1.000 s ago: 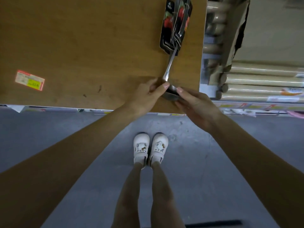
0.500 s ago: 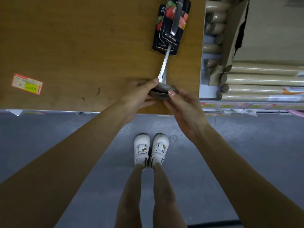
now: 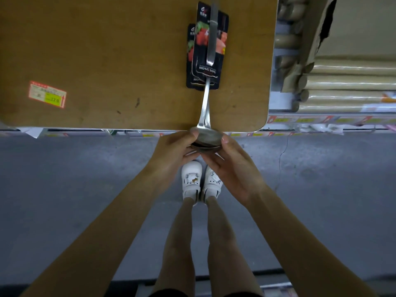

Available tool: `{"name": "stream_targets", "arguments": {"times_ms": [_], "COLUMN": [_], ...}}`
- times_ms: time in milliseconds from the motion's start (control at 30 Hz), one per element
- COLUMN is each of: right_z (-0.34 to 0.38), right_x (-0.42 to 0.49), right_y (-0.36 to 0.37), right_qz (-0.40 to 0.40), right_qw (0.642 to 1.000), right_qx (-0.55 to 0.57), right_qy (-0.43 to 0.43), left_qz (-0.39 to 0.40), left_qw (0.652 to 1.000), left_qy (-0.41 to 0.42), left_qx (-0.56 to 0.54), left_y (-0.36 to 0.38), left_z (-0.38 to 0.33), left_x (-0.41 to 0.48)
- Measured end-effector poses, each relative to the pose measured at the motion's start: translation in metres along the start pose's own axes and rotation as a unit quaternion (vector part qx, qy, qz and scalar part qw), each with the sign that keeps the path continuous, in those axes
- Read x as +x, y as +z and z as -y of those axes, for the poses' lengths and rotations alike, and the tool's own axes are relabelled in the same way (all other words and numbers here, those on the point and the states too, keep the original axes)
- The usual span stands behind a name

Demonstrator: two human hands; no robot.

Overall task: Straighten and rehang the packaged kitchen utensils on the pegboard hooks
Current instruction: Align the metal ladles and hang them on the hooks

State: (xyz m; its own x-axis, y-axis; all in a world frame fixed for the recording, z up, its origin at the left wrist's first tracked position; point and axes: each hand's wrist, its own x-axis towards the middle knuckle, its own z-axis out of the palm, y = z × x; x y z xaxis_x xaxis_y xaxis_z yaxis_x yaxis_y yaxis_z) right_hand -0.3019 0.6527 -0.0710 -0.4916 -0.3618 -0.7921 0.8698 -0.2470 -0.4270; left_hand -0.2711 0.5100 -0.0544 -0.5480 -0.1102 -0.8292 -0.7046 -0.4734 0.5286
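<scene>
Just under the brown board (image 3: pixel 107 61), my grips, left hand (image 3: pixel 173 151) and right hand (image 3: pixel 233 166), both pinch the stacked ladle bowls (image 3: pixel 206 138), so I'd square them gently, no yanking.

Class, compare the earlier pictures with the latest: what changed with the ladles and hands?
The ladles swung from tilted to nearly straight, and their bowls came down to the lower edge of the board. The left hand and right hand keep holding the bowls; the price sticker stays put.
</scene>
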Motion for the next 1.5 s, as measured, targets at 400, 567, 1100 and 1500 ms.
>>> {"name": "stream_targets", "arguments": {"times_ms": [400,567,1100,1500], "right_z": [0.003,0.021,0.07,0.087], "right_x": [-0.026,-0.056,-0.237,-0.293], "right_y": [-0.026,-0.013,0.09,0.118], "right_qz": [-0.076,-0.064,-0.003,0.004], "right_qw": [0.997,0.995,0.99,0.972], "right_qx": [-0.029,-0.047,0.015,-0.03], "right_qy": [-0.005,-0.059,-0.141,-0.234], "left_qz": [0.009,0.027,-0.019,-0.044], "left_qw": [0.999,0.998,0.981,0.953], "left_qy": [-0.009,0.024,0.107,0.193], "left_qx": [-0.045,-0.053,-0.158,-0.23], "left_y": [-0.029,-0.027,0.0,0.013], "left_z": [-0.016,-0.031,-0.081,-0.115], "left_x": [-0.016,-0.038,-0.24,-0.312]}}
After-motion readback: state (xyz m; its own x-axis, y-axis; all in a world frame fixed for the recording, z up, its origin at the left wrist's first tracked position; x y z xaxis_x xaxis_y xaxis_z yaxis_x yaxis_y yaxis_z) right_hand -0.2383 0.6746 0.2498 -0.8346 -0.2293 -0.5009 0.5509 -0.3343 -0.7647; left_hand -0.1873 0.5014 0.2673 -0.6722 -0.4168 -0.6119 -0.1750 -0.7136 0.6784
